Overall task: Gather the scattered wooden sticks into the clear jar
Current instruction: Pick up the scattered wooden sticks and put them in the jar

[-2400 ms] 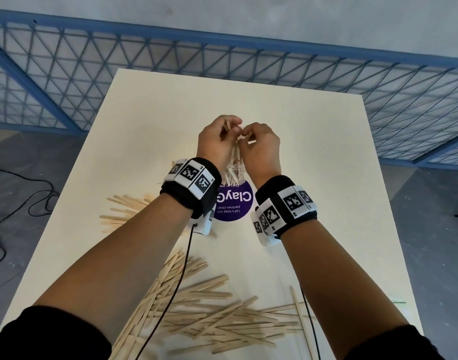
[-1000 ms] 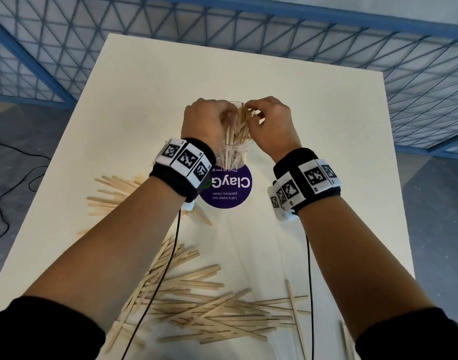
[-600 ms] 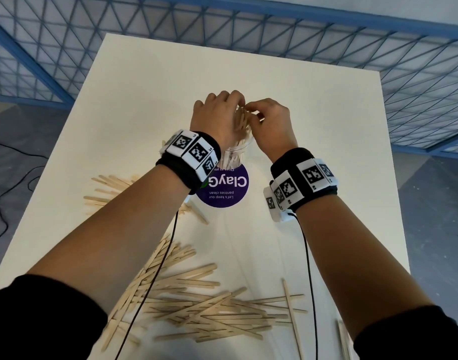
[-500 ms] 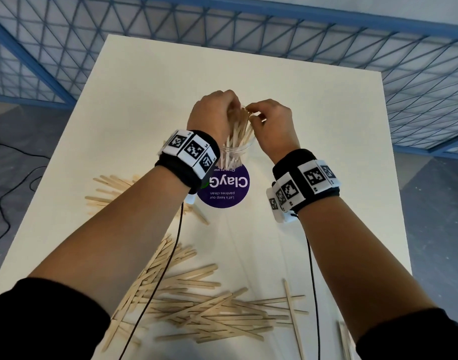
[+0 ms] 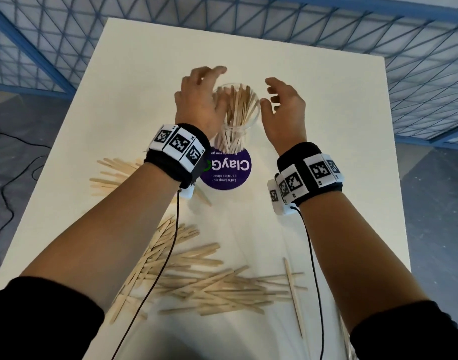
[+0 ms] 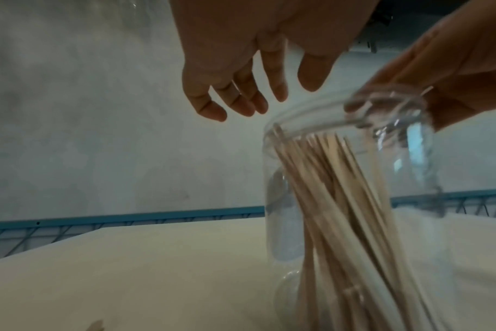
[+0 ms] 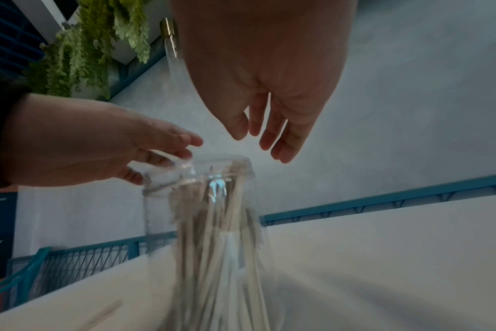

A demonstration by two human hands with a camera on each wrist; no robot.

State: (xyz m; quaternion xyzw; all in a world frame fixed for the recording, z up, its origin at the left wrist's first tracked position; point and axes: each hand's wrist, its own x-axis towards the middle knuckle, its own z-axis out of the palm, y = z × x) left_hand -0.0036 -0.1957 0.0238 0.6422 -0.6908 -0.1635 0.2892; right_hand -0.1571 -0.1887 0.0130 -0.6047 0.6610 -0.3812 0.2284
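Observation:
The clear jar (image 5: 235,126) stands upright on the white table (image 5: 144,74) with a bundle of wooden sticks (image 5: 239,110) leaning inside it. My left hand (image 5: 201,97) hovers at the jar's left rim with its fingers spread, holding nothing; whether it touches the glass I cannot tell. My right hand (image 5: 283,105) is just right of the rim, fingers loosely apart and empty. The left wrist view shows my left fingers (image 6: 241,98) above the jar (image 6: 340,201). In the right wrist view my right fingers (image 7: 272,132) hang over the jar (image 7: 201,201).
Several loose sticks (image 5: 212,284) lie in a heap near the table's front edge. A smaller pile (image 5: 113,175) sits left, partly under my left forearm. A purple round label (image 5: 226,170) lies in front of the jar. Blue mesh fencing (image 5: 417,74) surrounds the table.
Both hands were pinching sticks together over the jar mouth. They have let go and moved apart to either side, and the sticks now rest inside the jar.

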